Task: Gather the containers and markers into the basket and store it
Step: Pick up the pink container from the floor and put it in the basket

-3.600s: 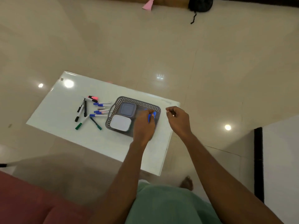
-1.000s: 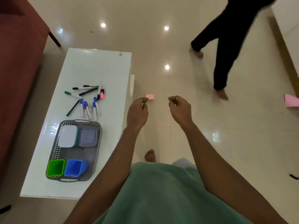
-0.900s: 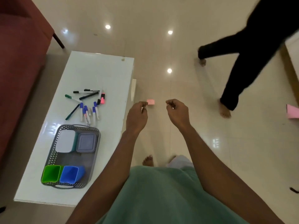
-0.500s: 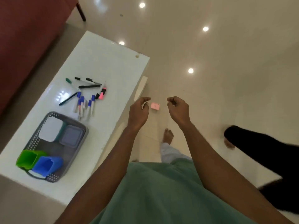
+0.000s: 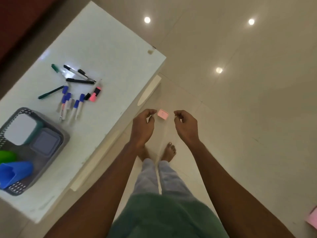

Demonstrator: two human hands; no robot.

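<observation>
A grey mesh basket sits on the near-left part of the white table. In it are a white-lidded container, a grey-lidded container, a green cup and a blue cup lying on its side. Several markers lie loose on the table beyond the basket, with a pink highlighter and a black marker among them. My left hand and my right hand hover over the floor right of the table, fingers curled, both empty.
A small pink box lies on the tiled floor, seen between my hands. My bare feet stand beside the table's long edge. A dark red sofa is beyond the table at top left. A pink object lies at the lower right edge.
My view has swung and tilted down; the table now runs diagonally at the left. The person in black has left the view. My hands keep the same curled pose.
</observation>
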